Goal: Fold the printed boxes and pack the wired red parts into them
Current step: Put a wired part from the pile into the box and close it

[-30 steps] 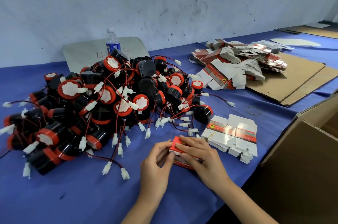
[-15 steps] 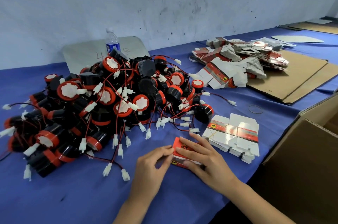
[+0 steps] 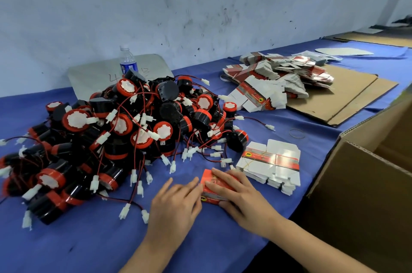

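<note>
Hands meet over a small red box (image 3: 209, 178) that lies on the blue table (image 3: 89, 241) close to its near edge. The right hand (image 3: 237, 194) lies flat on the lid, fingers straight and a little spread, thumb along the near side. The left hand (image 3: 176, 203) rests beside it, its straight fingers touching the left end of the box. Neither hand curls round anything.

Just beyond the right hand, a stack of flat boxes (image 3: 270, 162) sits tied with a thin band, white flaps showing. A big pile of red parts (image 3: 122, 127), black bodies with red rims, red and black wires and white plugs, fills the left half of the table and reaches nearly to the left hand. A water bottle (image 3: 127, 60) stands behind the pile at the far edge, in front of a grey board (image 3: 93, 76) leaning on the wall. Toward the far right corner, a loose heap of flat boxes (image 3: 278, 78) spills over a cardboard sheet (image 3: 347, 94). A rubber band (image 3: 297, 133) lies alone near the right edge, beside an open brown carton (image 3: 356, 194).
</note>
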{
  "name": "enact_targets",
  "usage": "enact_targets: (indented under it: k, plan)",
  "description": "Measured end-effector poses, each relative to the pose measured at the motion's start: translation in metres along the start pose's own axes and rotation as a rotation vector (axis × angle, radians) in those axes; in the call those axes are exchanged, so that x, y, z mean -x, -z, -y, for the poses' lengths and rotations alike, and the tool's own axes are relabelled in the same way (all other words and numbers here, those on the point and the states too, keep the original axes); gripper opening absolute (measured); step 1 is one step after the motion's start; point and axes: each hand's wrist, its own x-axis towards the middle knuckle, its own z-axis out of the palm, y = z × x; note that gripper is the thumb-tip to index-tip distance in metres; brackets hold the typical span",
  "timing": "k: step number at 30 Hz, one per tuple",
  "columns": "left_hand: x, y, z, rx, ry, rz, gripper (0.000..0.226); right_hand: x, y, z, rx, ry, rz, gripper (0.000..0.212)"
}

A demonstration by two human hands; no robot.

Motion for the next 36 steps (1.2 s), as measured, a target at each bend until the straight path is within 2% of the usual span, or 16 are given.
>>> enact_targets:
  k: [4, 6, 8, 10, 12, 14, 16, 18, 19, 21, 22, 23, 26, 29, 33, 36]
  plan:
    - [0.005, -0.004, -0.005, -0.056, -0.081, 0.114, 0.065, 0.001, 0.005, 0.013, -0.179, -0.048, -0.191, 0.034]
    - [0.006, -0.004, -0.01, 0.09, -0.117, 0.08, 0.059, 0.007, 0.009, 0.022, -0.427, -0.169, -0.26, 0.027]
    - [0.002, 0.0, -0.014, 0.242, -0.066, 0.106, 0.058, 0.016, 0.016, 0.029, -0.645, -0.264, -0.216, 0.031]
    - [-0.002, 0.005, -0.015, 0.4, 0.037, 0.165, 0.055, 0.025, 0.022, 0.03, -0.789, -0.301, -0.097, 0.048]
    - [-0.008, 0.006, -0.019, 0.533, 0.081, 0.249, 0.049, 0.034, 0.031, 0.029, -0.685, -0.342, -0.043, 0.058]
    - [-0.015, 0.005, -0.028, 0.626, 0.107, 0.215, 0.05, 0.038, 0.047, 0.029, -0.597, -0.393, -0.098, 0.055]
    - [-0.023, 0.004, -0.039, 0.761, 0.224, 0.123, 0.055, 0.041, 0.075, 0.026, -0.64, -0.438, -0.275, 0.051]
    - [-0.035, 0.0, -0.044, 0.812, 0.328, 0.074, 0.057, 0.043, 0.114, 0.022, -0.712, -0.518, -0.613, 0.043]
    - [-0.042, -0.002, -0.044, 0.741, 0.311, 0.082, 0.054, 0.044, 0.133, 0.017, -0.823, -0.556, -0.829, 0.04]
    - [-0.06, -0.008, -0.048, 0.611, 0.212, 0.149, 0.047, 0.047, 0.165, 0.001, -1.296, -0.615, -1.263, 0.04]
    - [-0.071, -0.01, -0.054, 0.596, 0.172, 0.207, 0.046, 0.049, 0.179, -0.006, -1.537, -0.588, -1.404, 0.045]
    - [-0.082, -0.014, -0.061, 0.596, 0.134, 0.271, 0.048, 0.051, 0.189, -0.011, -1.723, -0.533, -1.462, 0.055]
    - [-0.115, -0.033, -0.091, 0.535, 0.042, 0.457, 0.055, 0.053, 0.189, -0.018, -1.993, -0.484, -1.292, 0.082]
    - [-0.143, -0.055, -0.124, 0.429, 0.054, 0.655, 0.06, 0.049, 0.159, -0.013, -1.988, -0.594, -1.113, 0.075]
    - [-0.157, -0.074, -0.157, 0.166, 0.045, 0.729, 0.03, 0.052, 0.112, -0.013, -1.715, -0.923, -1.06, 0.046]
    - [-0.165, -0.076, -0.166, 0.096, 0.133, 0.732, 0.026, 0.062, 0.072, -0.02, -1.311, -1.143, -1.115, 0.031]
